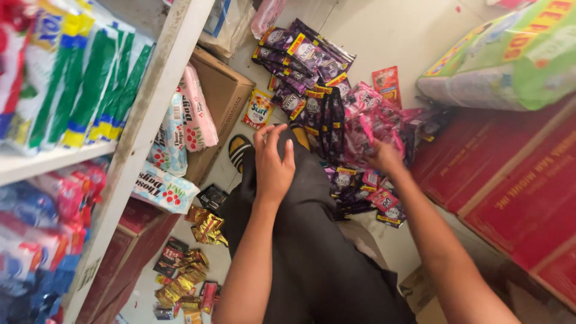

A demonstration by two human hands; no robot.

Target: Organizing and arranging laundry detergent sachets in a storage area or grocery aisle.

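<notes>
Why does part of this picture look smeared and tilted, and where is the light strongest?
Head view: the right hand and the pink sachets by it are motion-blurred; the left hand on the dark trousers is sharper. The shelf upright leans, wide-angle. The pale floor is brightest.

Pale floor (384, 36), littered with sachets.
We see purple sachets (306, 66) heaped at upper centre, pink sachets (375, 120) right of them, gold packets (207, 225) at lower left, a cardboard box (219, 96) beside the shelf.
</notes>
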